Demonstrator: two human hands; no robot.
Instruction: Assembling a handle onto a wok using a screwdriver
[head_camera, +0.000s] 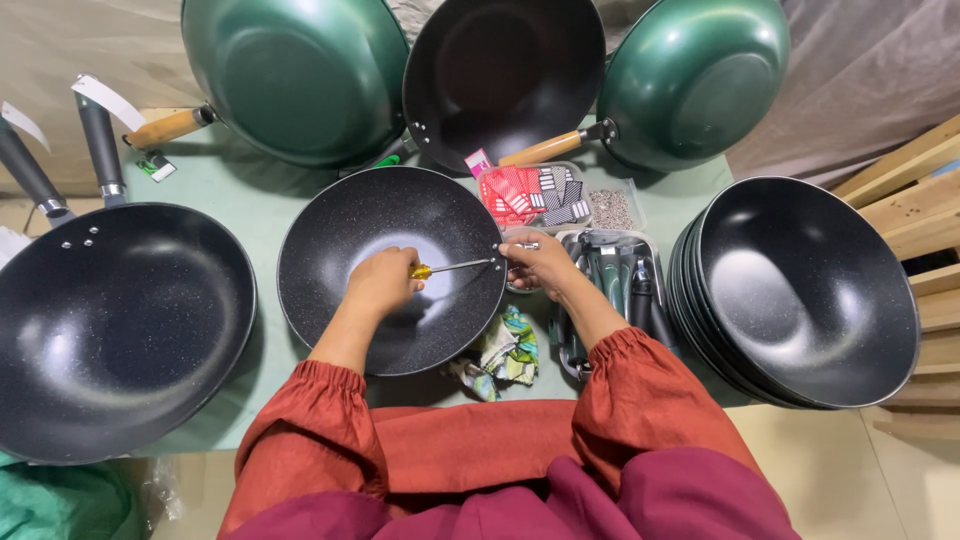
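Observation:
A black speckled wok (392, 268) without a handle lies on the green table in front of me. My left hand (383, 282) is inside it, gripping a yellow-handled screwdriver (452, 267) whose shaft points right at the wok's rim. My right hand (536, 262) holds the rim there and pinches a small metal fitting (524, 245) at the screwdriver's tip.
A large black wok with handles (110, 325) lies at left, a stack of handleless black woks (805, 290) at right. Green woks (300, 75) (695, 75) and a black one (500, 75) lean behind. Trays of packets, screws (612, 208) and handles (620, 280), plus a cloth (505, 355), lie nearby.

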